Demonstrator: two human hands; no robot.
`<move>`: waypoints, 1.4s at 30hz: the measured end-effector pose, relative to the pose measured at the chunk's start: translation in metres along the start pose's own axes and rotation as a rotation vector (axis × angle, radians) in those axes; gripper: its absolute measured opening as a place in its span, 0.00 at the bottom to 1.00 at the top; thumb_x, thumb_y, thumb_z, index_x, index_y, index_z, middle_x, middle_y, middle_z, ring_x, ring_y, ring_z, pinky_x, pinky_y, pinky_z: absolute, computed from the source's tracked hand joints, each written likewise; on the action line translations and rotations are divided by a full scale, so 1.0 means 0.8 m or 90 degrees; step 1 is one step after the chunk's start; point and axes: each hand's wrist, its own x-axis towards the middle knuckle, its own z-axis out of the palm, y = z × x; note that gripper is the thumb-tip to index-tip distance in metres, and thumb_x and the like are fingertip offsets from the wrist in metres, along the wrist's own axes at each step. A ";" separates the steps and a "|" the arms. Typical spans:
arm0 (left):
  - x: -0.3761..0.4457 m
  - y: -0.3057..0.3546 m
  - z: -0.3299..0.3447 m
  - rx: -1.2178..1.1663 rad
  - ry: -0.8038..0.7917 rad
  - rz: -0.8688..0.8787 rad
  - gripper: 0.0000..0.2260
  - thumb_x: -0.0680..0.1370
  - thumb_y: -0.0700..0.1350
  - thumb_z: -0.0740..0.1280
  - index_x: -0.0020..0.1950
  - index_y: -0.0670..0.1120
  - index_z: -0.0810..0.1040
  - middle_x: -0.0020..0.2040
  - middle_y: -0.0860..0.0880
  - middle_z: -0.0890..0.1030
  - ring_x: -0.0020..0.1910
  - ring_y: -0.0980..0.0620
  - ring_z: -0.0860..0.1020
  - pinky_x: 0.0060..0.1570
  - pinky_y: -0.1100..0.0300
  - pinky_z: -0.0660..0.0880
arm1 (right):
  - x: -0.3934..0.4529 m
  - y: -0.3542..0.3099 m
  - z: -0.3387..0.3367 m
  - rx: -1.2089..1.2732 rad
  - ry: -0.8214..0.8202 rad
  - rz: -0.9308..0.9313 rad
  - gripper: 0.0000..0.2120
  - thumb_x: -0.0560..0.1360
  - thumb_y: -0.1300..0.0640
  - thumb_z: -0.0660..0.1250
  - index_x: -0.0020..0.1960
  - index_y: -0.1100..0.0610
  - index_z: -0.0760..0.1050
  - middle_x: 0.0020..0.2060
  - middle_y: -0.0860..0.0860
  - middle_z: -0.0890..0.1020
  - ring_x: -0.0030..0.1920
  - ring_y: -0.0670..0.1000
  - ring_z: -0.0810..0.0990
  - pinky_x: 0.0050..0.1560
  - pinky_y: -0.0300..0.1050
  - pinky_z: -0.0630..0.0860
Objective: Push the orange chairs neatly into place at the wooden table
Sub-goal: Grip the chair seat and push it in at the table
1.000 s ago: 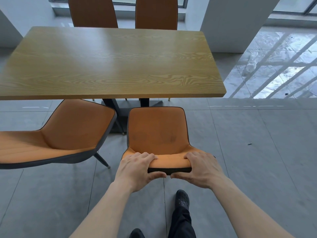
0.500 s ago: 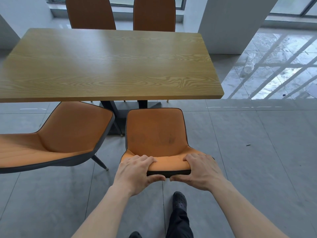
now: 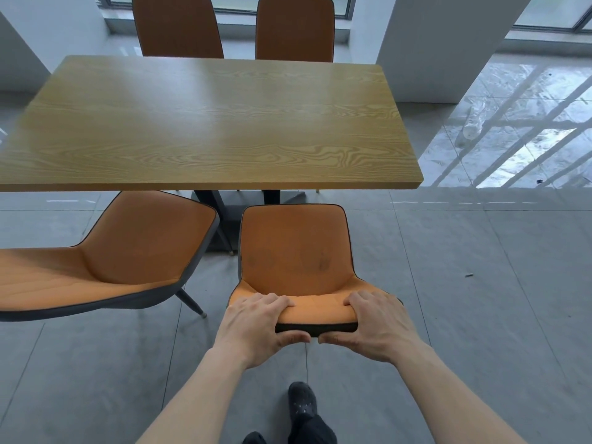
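An orange chair (image 3: 294, 251) stands right in front of me, its seat facing the wooden table (image 3: 205, 123). My left hand (image 3: 256, 325) and my right hand (image 3: 378, 328) both grip the top edge of its backrest, fingers over the top and thumbs on the dark back. The seat's front edge lies just short of the table's near edge. A second orange chair (image 3: 105, 261) stands to the left, turned at an angle and pulled away from the table. Two more orange chairs (image 3: 177, 25) (image 3: 294, 27) are tucked in at the table's far side.
The table's black pedestal base (image 3: 230, 206) stands on the floor between the two near chairs. A white pillar (image 3: 442, 46) rises at the far right. Grey tiled floor (image 3: 480, 299) stretches to the right. My dark shoes (image 3: 301, 402) are below the held chair.
The table and the chair look slightly nearer and lower in the view than before. Both hands keep the same grip on the backrest.
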 end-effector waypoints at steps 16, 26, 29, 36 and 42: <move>-0.030 -0.135 -0.115 -0.068 0.052 -0.115 0.37 0.74 0.78 0.51 0.78 0.61 0.60 0.78 0.60 0.64 0.77 0.56 0.60 0.77 0.52 0.55 | 0.057 -0.149 -0.097 0.114 -0.081 -0.029 0.47 0.70 0.20 0.55 0.80 0.46 0.59 0.80 0.48 0.61 0.79 0.53 0.60 0.76 0.55 0.62; -0.128 -0.423 -0.175 -0.077 0.105 -0.122 0.37 0.73 0.78 0.50 0.78 0.62 0.60 0.78 0.59 0.63 0.77 0.57 0.59 0.77 0.53 0.52 | 0.104 -0.448 -0.090 0.112 -0.063 -0.030 0.51 0.69 0.20 0.54 0.82 0.50 0.55 0.81 0.51 0.58 0.80 0.53 0.56 0.78 0.53 0.56; -0.162 -0.503 -0.193 -0.065 0.087 -0.119 0.37 0.73 0.77 0.52 0.78 0.62 0.59 0.79 0.58 0.62 0.78 0.56 0.57 0.77 0.52 0.50 | 0.113 -0.540 -0.068 0.148 -0.062 -0.014 0.51 0.70 0.20 0.54 0.82 0.49 0.54 0.82 0.50 0.57 0.81 0.53 0.55 0.78 0.53 0.56; -0.190 -0.651 -0.210 -0.030 0.015 -0.076 0.45 0.66 0.83 0.53 0.78 0.63 0.58 0.80 0.59 0.59 0.78 0.55 0.55 0.78 0.50 0.46 | 0.122 -0.686 -0.037 0.212 -0.074 -0.001 0.52 0.69 0.20 0.58 0.83 0.47 0.50 0.82 0.50 0.54 0.82 0.53 0.50 0.79 0.55 0.53; -0.190 -0.718 -0.207 -0.016 -0.073 0.002 0.50 0.60 0.85 0.57 0.78 0.65 0.57 0.80 0.62 0.56 0.79 0.59 0.51 0.78 0.53 0.41 | 0.126 -0.746 -0.009 0.200 -0.118 -0.004 0.55 0.65 0.18 0.59 0.82 0.46 0.49 0.82 0.50 0.56 0.81 0.55 0.54 0.78 0.56 0.56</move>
